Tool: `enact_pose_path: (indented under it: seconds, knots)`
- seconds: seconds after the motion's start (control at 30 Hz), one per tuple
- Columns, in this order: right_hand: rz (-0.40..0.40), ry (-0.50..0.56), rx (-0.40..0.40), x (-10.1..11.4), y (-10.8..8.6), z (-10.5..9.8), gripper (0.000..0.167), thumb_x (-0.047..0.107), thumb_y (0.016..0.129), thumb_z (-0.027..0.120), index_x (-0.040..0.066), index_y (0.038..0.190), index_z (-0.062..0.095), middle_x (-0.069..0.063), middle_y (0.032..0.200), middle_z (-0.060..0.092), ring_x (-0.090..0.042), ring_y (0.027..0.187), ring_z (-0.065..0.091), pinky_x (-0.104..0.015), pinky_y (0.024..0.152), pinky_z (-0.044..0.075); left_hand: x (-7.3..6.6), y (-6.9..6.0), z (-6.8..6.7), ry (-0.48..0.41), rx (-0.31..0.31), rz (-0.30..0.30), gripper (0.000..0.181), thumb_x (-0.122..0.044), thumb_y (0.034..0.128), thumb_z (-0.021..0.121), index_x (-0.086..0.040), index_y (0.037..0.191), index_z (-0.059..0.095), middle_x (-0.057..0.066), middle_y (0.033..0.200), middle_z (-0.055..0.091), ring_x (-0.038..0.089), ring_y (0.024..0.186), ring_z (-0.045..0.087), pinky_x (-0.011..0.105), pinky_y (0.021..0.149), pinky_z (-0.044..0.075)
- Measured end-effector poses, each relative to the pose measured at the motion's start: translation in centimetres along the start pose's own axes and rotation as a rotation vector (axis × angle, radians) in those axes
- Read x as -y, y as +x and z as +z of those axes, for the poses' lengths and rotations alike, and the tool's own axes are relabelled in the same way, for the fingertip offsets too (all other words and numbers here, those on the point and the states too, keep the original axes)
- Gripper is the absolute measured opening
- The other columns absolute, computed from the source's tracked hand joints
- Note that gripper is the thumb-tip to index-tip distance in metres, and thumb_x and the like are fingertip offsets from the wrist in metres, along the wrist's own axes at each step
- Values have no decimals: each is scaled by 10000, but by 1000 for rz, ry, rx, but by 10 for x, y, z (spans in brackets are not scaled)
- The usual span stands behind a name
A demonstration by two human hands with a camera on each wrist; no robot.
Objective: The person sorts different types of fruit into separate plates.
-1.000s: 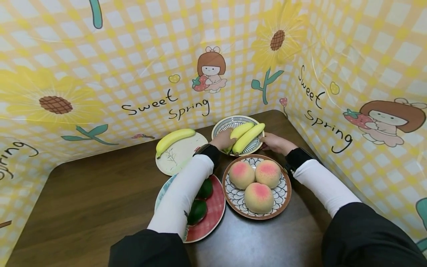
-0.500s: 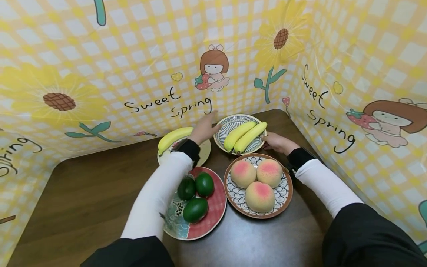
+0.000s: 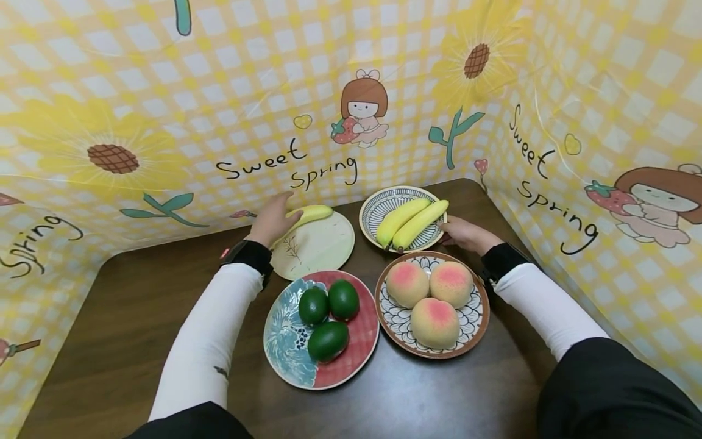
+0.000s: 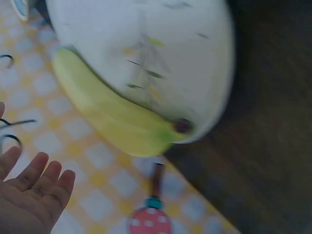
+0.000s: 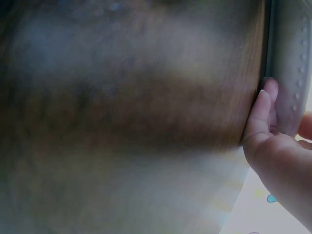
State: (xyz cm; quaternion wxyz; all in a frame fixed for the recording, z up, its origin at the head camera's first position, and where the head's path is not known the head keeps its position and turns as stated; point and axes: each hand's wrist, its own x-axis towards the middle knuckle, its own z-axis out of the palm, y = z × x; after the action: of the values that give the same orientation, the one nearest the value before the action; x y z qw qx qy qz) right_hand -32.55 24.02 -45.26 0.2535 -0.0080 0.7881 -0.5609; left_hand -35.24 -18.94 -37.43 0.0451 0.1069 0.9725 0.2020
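Observation:
My left hand [image 3: 274, 221] hovers over the left end of a yellow banana [image 3: 314, 213] on a cream plate [image 3: 334, 247]. In the left wrist view, the fingers of that hand [image 4: 36, 190] are extended and apart from the banana [image 4: 109, 114], which lies along the plate's rim. My right hand [image 3: 466, 235] grips the right edge of a patterned bowl [image 3: 375, 210]. Two bananas [image 3: 419, 224] lie side by side in this bowl. In the right wrist view, the right hand [image 5: 278, 153] has its fingers and thumb around the bowl's pale outer wall [image 5: 290, 73].
A brown-rimmed plate [image 3: 386, 332] with three peaches [image 3: 435, 323] stands in front of the bowl. Left of it, a red and blue plate [image 3: 356, 347] bears three dark green fruits [image 3: 328, 341]. Yellow checked cloth walls [image 3: 263, 110] close off the back and right of the wooden table [image 3: 164, 292].
My left hand has left the bananas in the bowl and moved left, over the banana on the cream plate. The right hand has stayed at the bowl's edge.

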Motion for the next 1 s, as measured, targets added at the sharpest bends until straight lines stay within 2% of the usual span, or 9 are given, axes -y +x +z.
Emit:
enact_pose_path:
  seconds: [0.1,0.27,0.47,0.63,0.87,0.97,1.0]
  knots:
    - [-8,-3,1,1,0,-1,427,144,1126,242,-116,1457,312,70,899,555,-71,842,528,-218,820,462,16,0,4,20,6,-22,656,-293,1066,525,26,1587,284,298,1630,308,470,1503,316,586,1239,289]
    - [-2,-4,8,2,1,1,444,152,1127,244,-111,1482,293,55,920,556,-75,854,530,-220,825,460,36,0,19,3,17,-82,627,-279,1058,550,30,1561,340,314,1592,357,495,1463,362,605,1211,318]
    - [4,-5,6,0,1,0,443,158,1129,253,-109,1481,294,61,912,561,-66,845,533,-224,825,464,52,11,36,-2,5,-101,644,-257,1034,599,18,1558,344,357,1499,428,525,1324,477,618,1077,414]
    - [-1,-8,-1,0,3,-4,442,158,1131,249,-103,1484,300,60,922,567,-67,846,538,-221,823,466,56,21,50,-5,-37,-117,628,-241,1024,616,-2,1544,356,359,1391,507,518,1236,541,625,1004,458]
    - [-1,5,-11,-3,2,-4,452,165,1128,254,-101,1490,300,30,952,573,-90,867,541,-251,839,474,54,25,66,25,-94,-198,648,-233,1035,594,-44,1576,291,338,1484,446,537,1318,488,662,1041,463]
    - [-26,23,-2,-8,5,-6,430,195,1121,309,-84,1444,361,-3,966,581,-113,878,546,-269,851,474,56,25,69,32,-102,-217,627,-216,1050,568,-50,1580,277,348,1476,437,544,1313,487,669,1033,464]
    - [-61,49,22,-15,10,-10,414,223,1117,351,-65,1408,408,-17,952,592,-124,859,555,-269,828,479,56,25,69,34,-102,-220,621,-214,1055,559,-52,1581,273,348,1476,433,543,1314,485,670,1034,463]
